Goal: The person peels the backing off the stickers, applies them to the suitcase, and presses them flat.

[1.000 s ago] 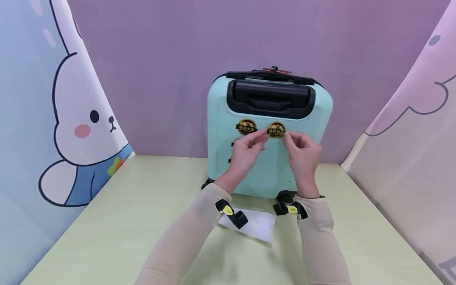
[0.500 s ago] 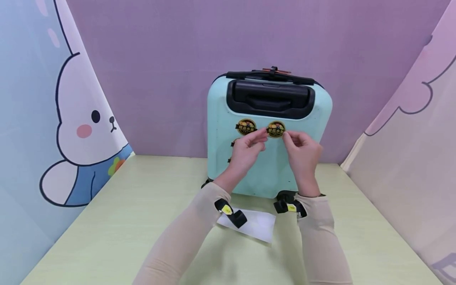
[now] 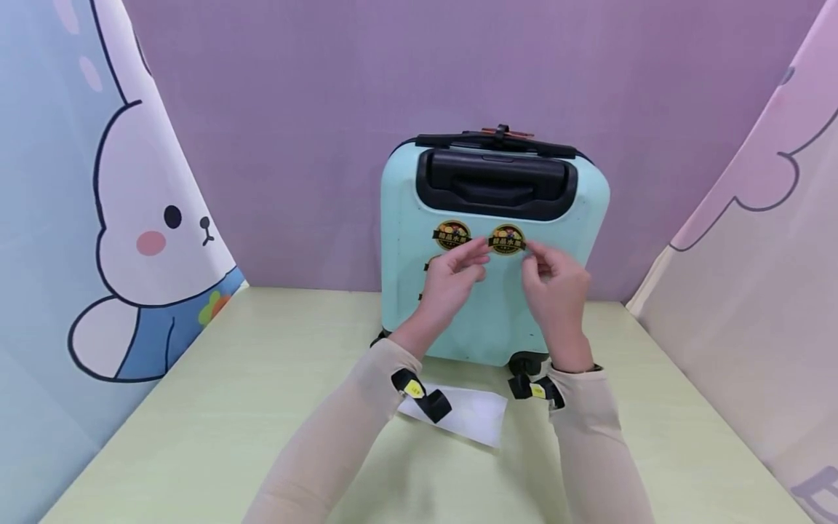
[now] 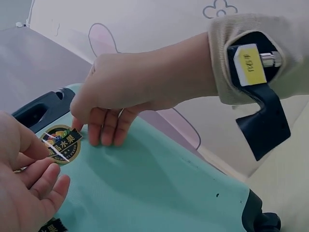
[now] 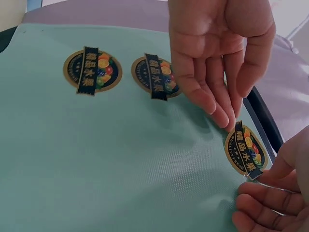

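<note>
In the head view, a round black-and-gold fruit sticker [image 3: 507,239] lies against the front of a mint-green suitcase [image 3: 497,320], below its black handle recess. My left hand [image 3: 452,280] touches the sticker's left edge with extended fingertips. From the other side, my right hand [image 3: 559,291] touches the right ribbon end with the index finger, its thumb held apart below. The right wrist view shows the sticker [image 5: 245,151] between both hands; whether its whole face is flat on the shell I cannot tell. Another sticker [image 3: 452,234] is to the left.
Two more stickers are partly hidden behind my left hand in the head view; the right wrist view shows one sticker [image 5: 91,70] fully. White backing paper [image 3: 471,415] lies on the pale table [image 3: 294,364] before the suitcase. A purple backdrop [image 3: 275,145] stands behind.
My right thumb has come away from the sticker's edge and dropped lower, leaving the index finger there. The left hand and the sticker have hardly moved.
</note>
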The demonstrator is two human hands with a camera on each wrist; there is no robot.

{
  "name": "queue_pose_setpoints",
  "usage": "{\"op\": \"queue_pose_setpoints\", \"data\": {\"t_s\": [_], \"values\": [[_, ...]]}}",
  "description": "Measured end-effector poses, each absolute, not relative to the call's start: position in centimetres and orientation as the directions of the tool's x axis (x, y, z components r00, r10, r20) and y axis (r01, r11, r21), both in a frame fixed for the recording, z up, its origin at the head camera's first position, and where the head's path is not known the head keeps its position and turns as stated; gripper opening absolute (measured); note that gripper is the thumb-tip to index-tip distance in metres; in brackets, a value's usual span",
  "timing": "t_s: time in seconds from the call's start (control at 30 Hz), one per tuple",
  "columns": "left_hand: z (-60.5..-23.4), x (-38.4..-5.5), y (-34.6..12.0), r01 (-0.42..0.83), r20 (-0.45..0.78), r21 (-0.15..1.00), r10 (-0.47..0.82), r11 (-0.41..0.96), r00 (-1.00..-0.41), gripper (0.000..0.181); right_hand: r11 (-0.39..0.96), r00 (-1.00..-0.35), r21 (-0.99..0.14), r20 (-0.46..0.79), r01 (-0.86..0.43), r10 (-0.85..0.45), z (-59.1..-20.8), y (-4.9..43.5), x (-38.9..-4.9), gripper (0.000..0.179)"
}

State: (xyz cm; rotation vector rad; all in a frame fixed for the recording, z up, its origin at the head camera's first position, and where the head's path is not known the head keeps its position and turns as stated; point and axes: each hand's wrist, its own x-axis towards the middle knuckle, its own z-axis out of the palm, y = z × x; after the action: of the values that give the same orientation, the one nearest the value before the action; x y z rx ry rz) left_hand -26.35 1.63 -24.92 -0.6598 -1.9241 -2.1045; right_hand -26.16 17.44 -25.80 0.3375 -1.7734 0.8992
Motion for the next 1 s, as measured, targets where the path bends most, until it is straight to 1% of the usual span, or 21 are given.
{"op": "queue_pose_setpoints", "data": {"t_s": [0.13, 0.23, 0.37, 0.6, 0.77, 0.9, 1.0], "values": [[-25.2, -26.4, 1.4, 0.433, 0.454, 0.889, 0.154, -0.15, -0.878, 0.051, 0.73, -0.338, -0.322, 0.932, -0.603, 0.132, -26.2, 17.5, -26.1, 0.028], [-25.2, -26.3, 1.2, 0.424, 0.45, 0.889, 0.169, -0.171, -0.877, 0.052, 0.747, -0.297, -0.27, 0.949, -0.608, 0.102, -26.4, 17.6, -26.2, 0.03], [-25.1, -26.2, 1.0, 0.383, 0.425, 0.896, 0.188, -0.224, -0.886, 0.05, 0.761, -0.277, -0.233, 0.958, -0.606, 0.073, -26.6, 17.6, -26.2, 0.033], [-24.8, -26.2, 0.6, 0.256, 0.349, 0.899, 0.227, -0.355, -0.909, 0.047, 0.786, -0.264, -0.199, 0.963, -0.586, 0.047, -27.1, 17.6, -26.2, 0.037], [-24.6, -25.9, 0.3, 0.221, 0.323, 0.905, 0.249, -0.365, -0.913, 0.046, 0.778, -0.288, -0.227, 0.956, -0.586, 0.063, -27.4, 17.9, -26.2, 0.042], [-24.7, -25.9, 0.2, 0.186, 0.288, 0.913, 0.252, -0.362, -0.924, 0.045, 0.734, -0.318, -0.299, 0.94, -0.61, 0.119, -27.5, 18.2, -26.1, 0.046], [-25.0, -26.0, 0.0, 0.169, 0.271, 0.919, 0.257, -0.357, -0.928, 0.045, 0.652, -0.349, -0.379, 0.919, -0.656, 0.183, -27.4, 18.3, -26.1, 0.045]]}}
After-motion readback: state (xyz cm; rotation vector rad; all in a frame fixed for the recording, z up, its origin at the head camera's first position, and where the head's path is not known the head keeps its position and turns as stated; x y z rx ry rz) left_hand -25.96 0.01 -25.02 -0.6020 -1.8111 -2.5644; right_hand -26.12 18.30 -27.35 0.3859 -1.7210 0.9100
